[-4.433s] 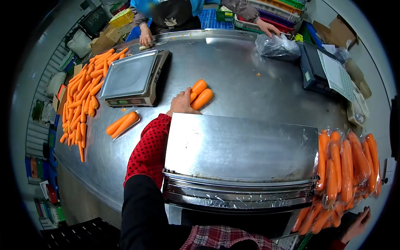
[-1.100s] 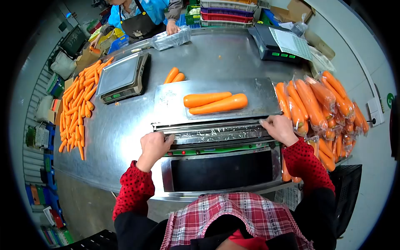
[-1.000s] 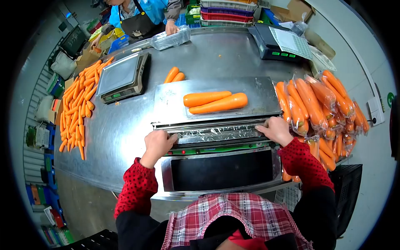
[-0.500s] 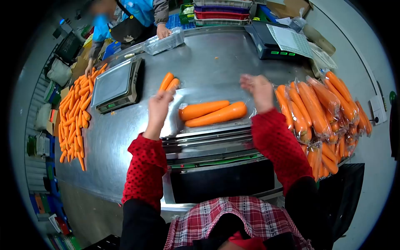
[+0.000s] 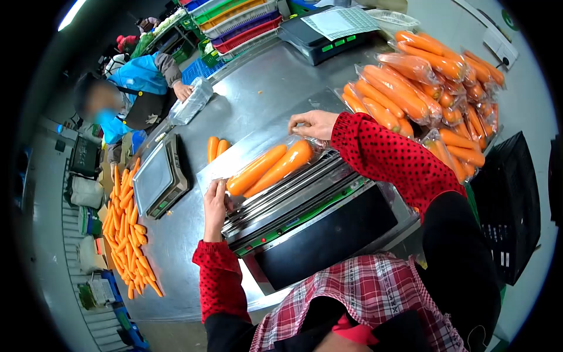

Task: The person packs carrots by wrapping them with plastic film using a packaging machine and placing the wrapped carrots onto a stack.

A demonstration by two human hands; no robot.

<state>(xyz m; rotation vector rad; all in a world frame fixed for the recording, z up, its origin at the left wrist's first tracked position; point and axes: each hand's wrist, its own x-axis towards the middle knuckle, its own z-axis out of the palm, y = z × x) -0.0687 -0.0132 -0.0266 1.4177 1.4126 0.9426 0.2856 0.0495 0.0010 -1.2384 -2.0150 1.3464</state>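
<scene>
Two large carrots [image 5: 271,168] lie side by side on clear plastic film [image 5: 234,155] at the back edge of a wrapping machine [image 5: 305,202]. My left hand [image 5: 216,202] is closed on the film's edge by the carrots' near left ends. Over the right end of the carrots, my right hand [image 5: 314,124] has its fingers curled on the film; its fingertips are partly hidden. Just beyond the film lie two more carrots [image 5: 217,149] on the metal table [image 5: 246,88].
Wrapped carrots [image 5: 404,94] are heaped at right, loose carrots [image 5: 130,234] at left. A weighing scale [image 5: 161,176] stands left, a dark device [image 5: 325,38] at the back. Across the table, another person [image 5: 141,79] touches a clear plastic container [image 5: 192,101]. A black crate [image 5: 507,205] stands at right.
My view has turned, so the table appears tilted. My left hand has come down to the carrots' near left ends, and my right hand has moved in over their right end. The film now lies closer around them.
</scene>
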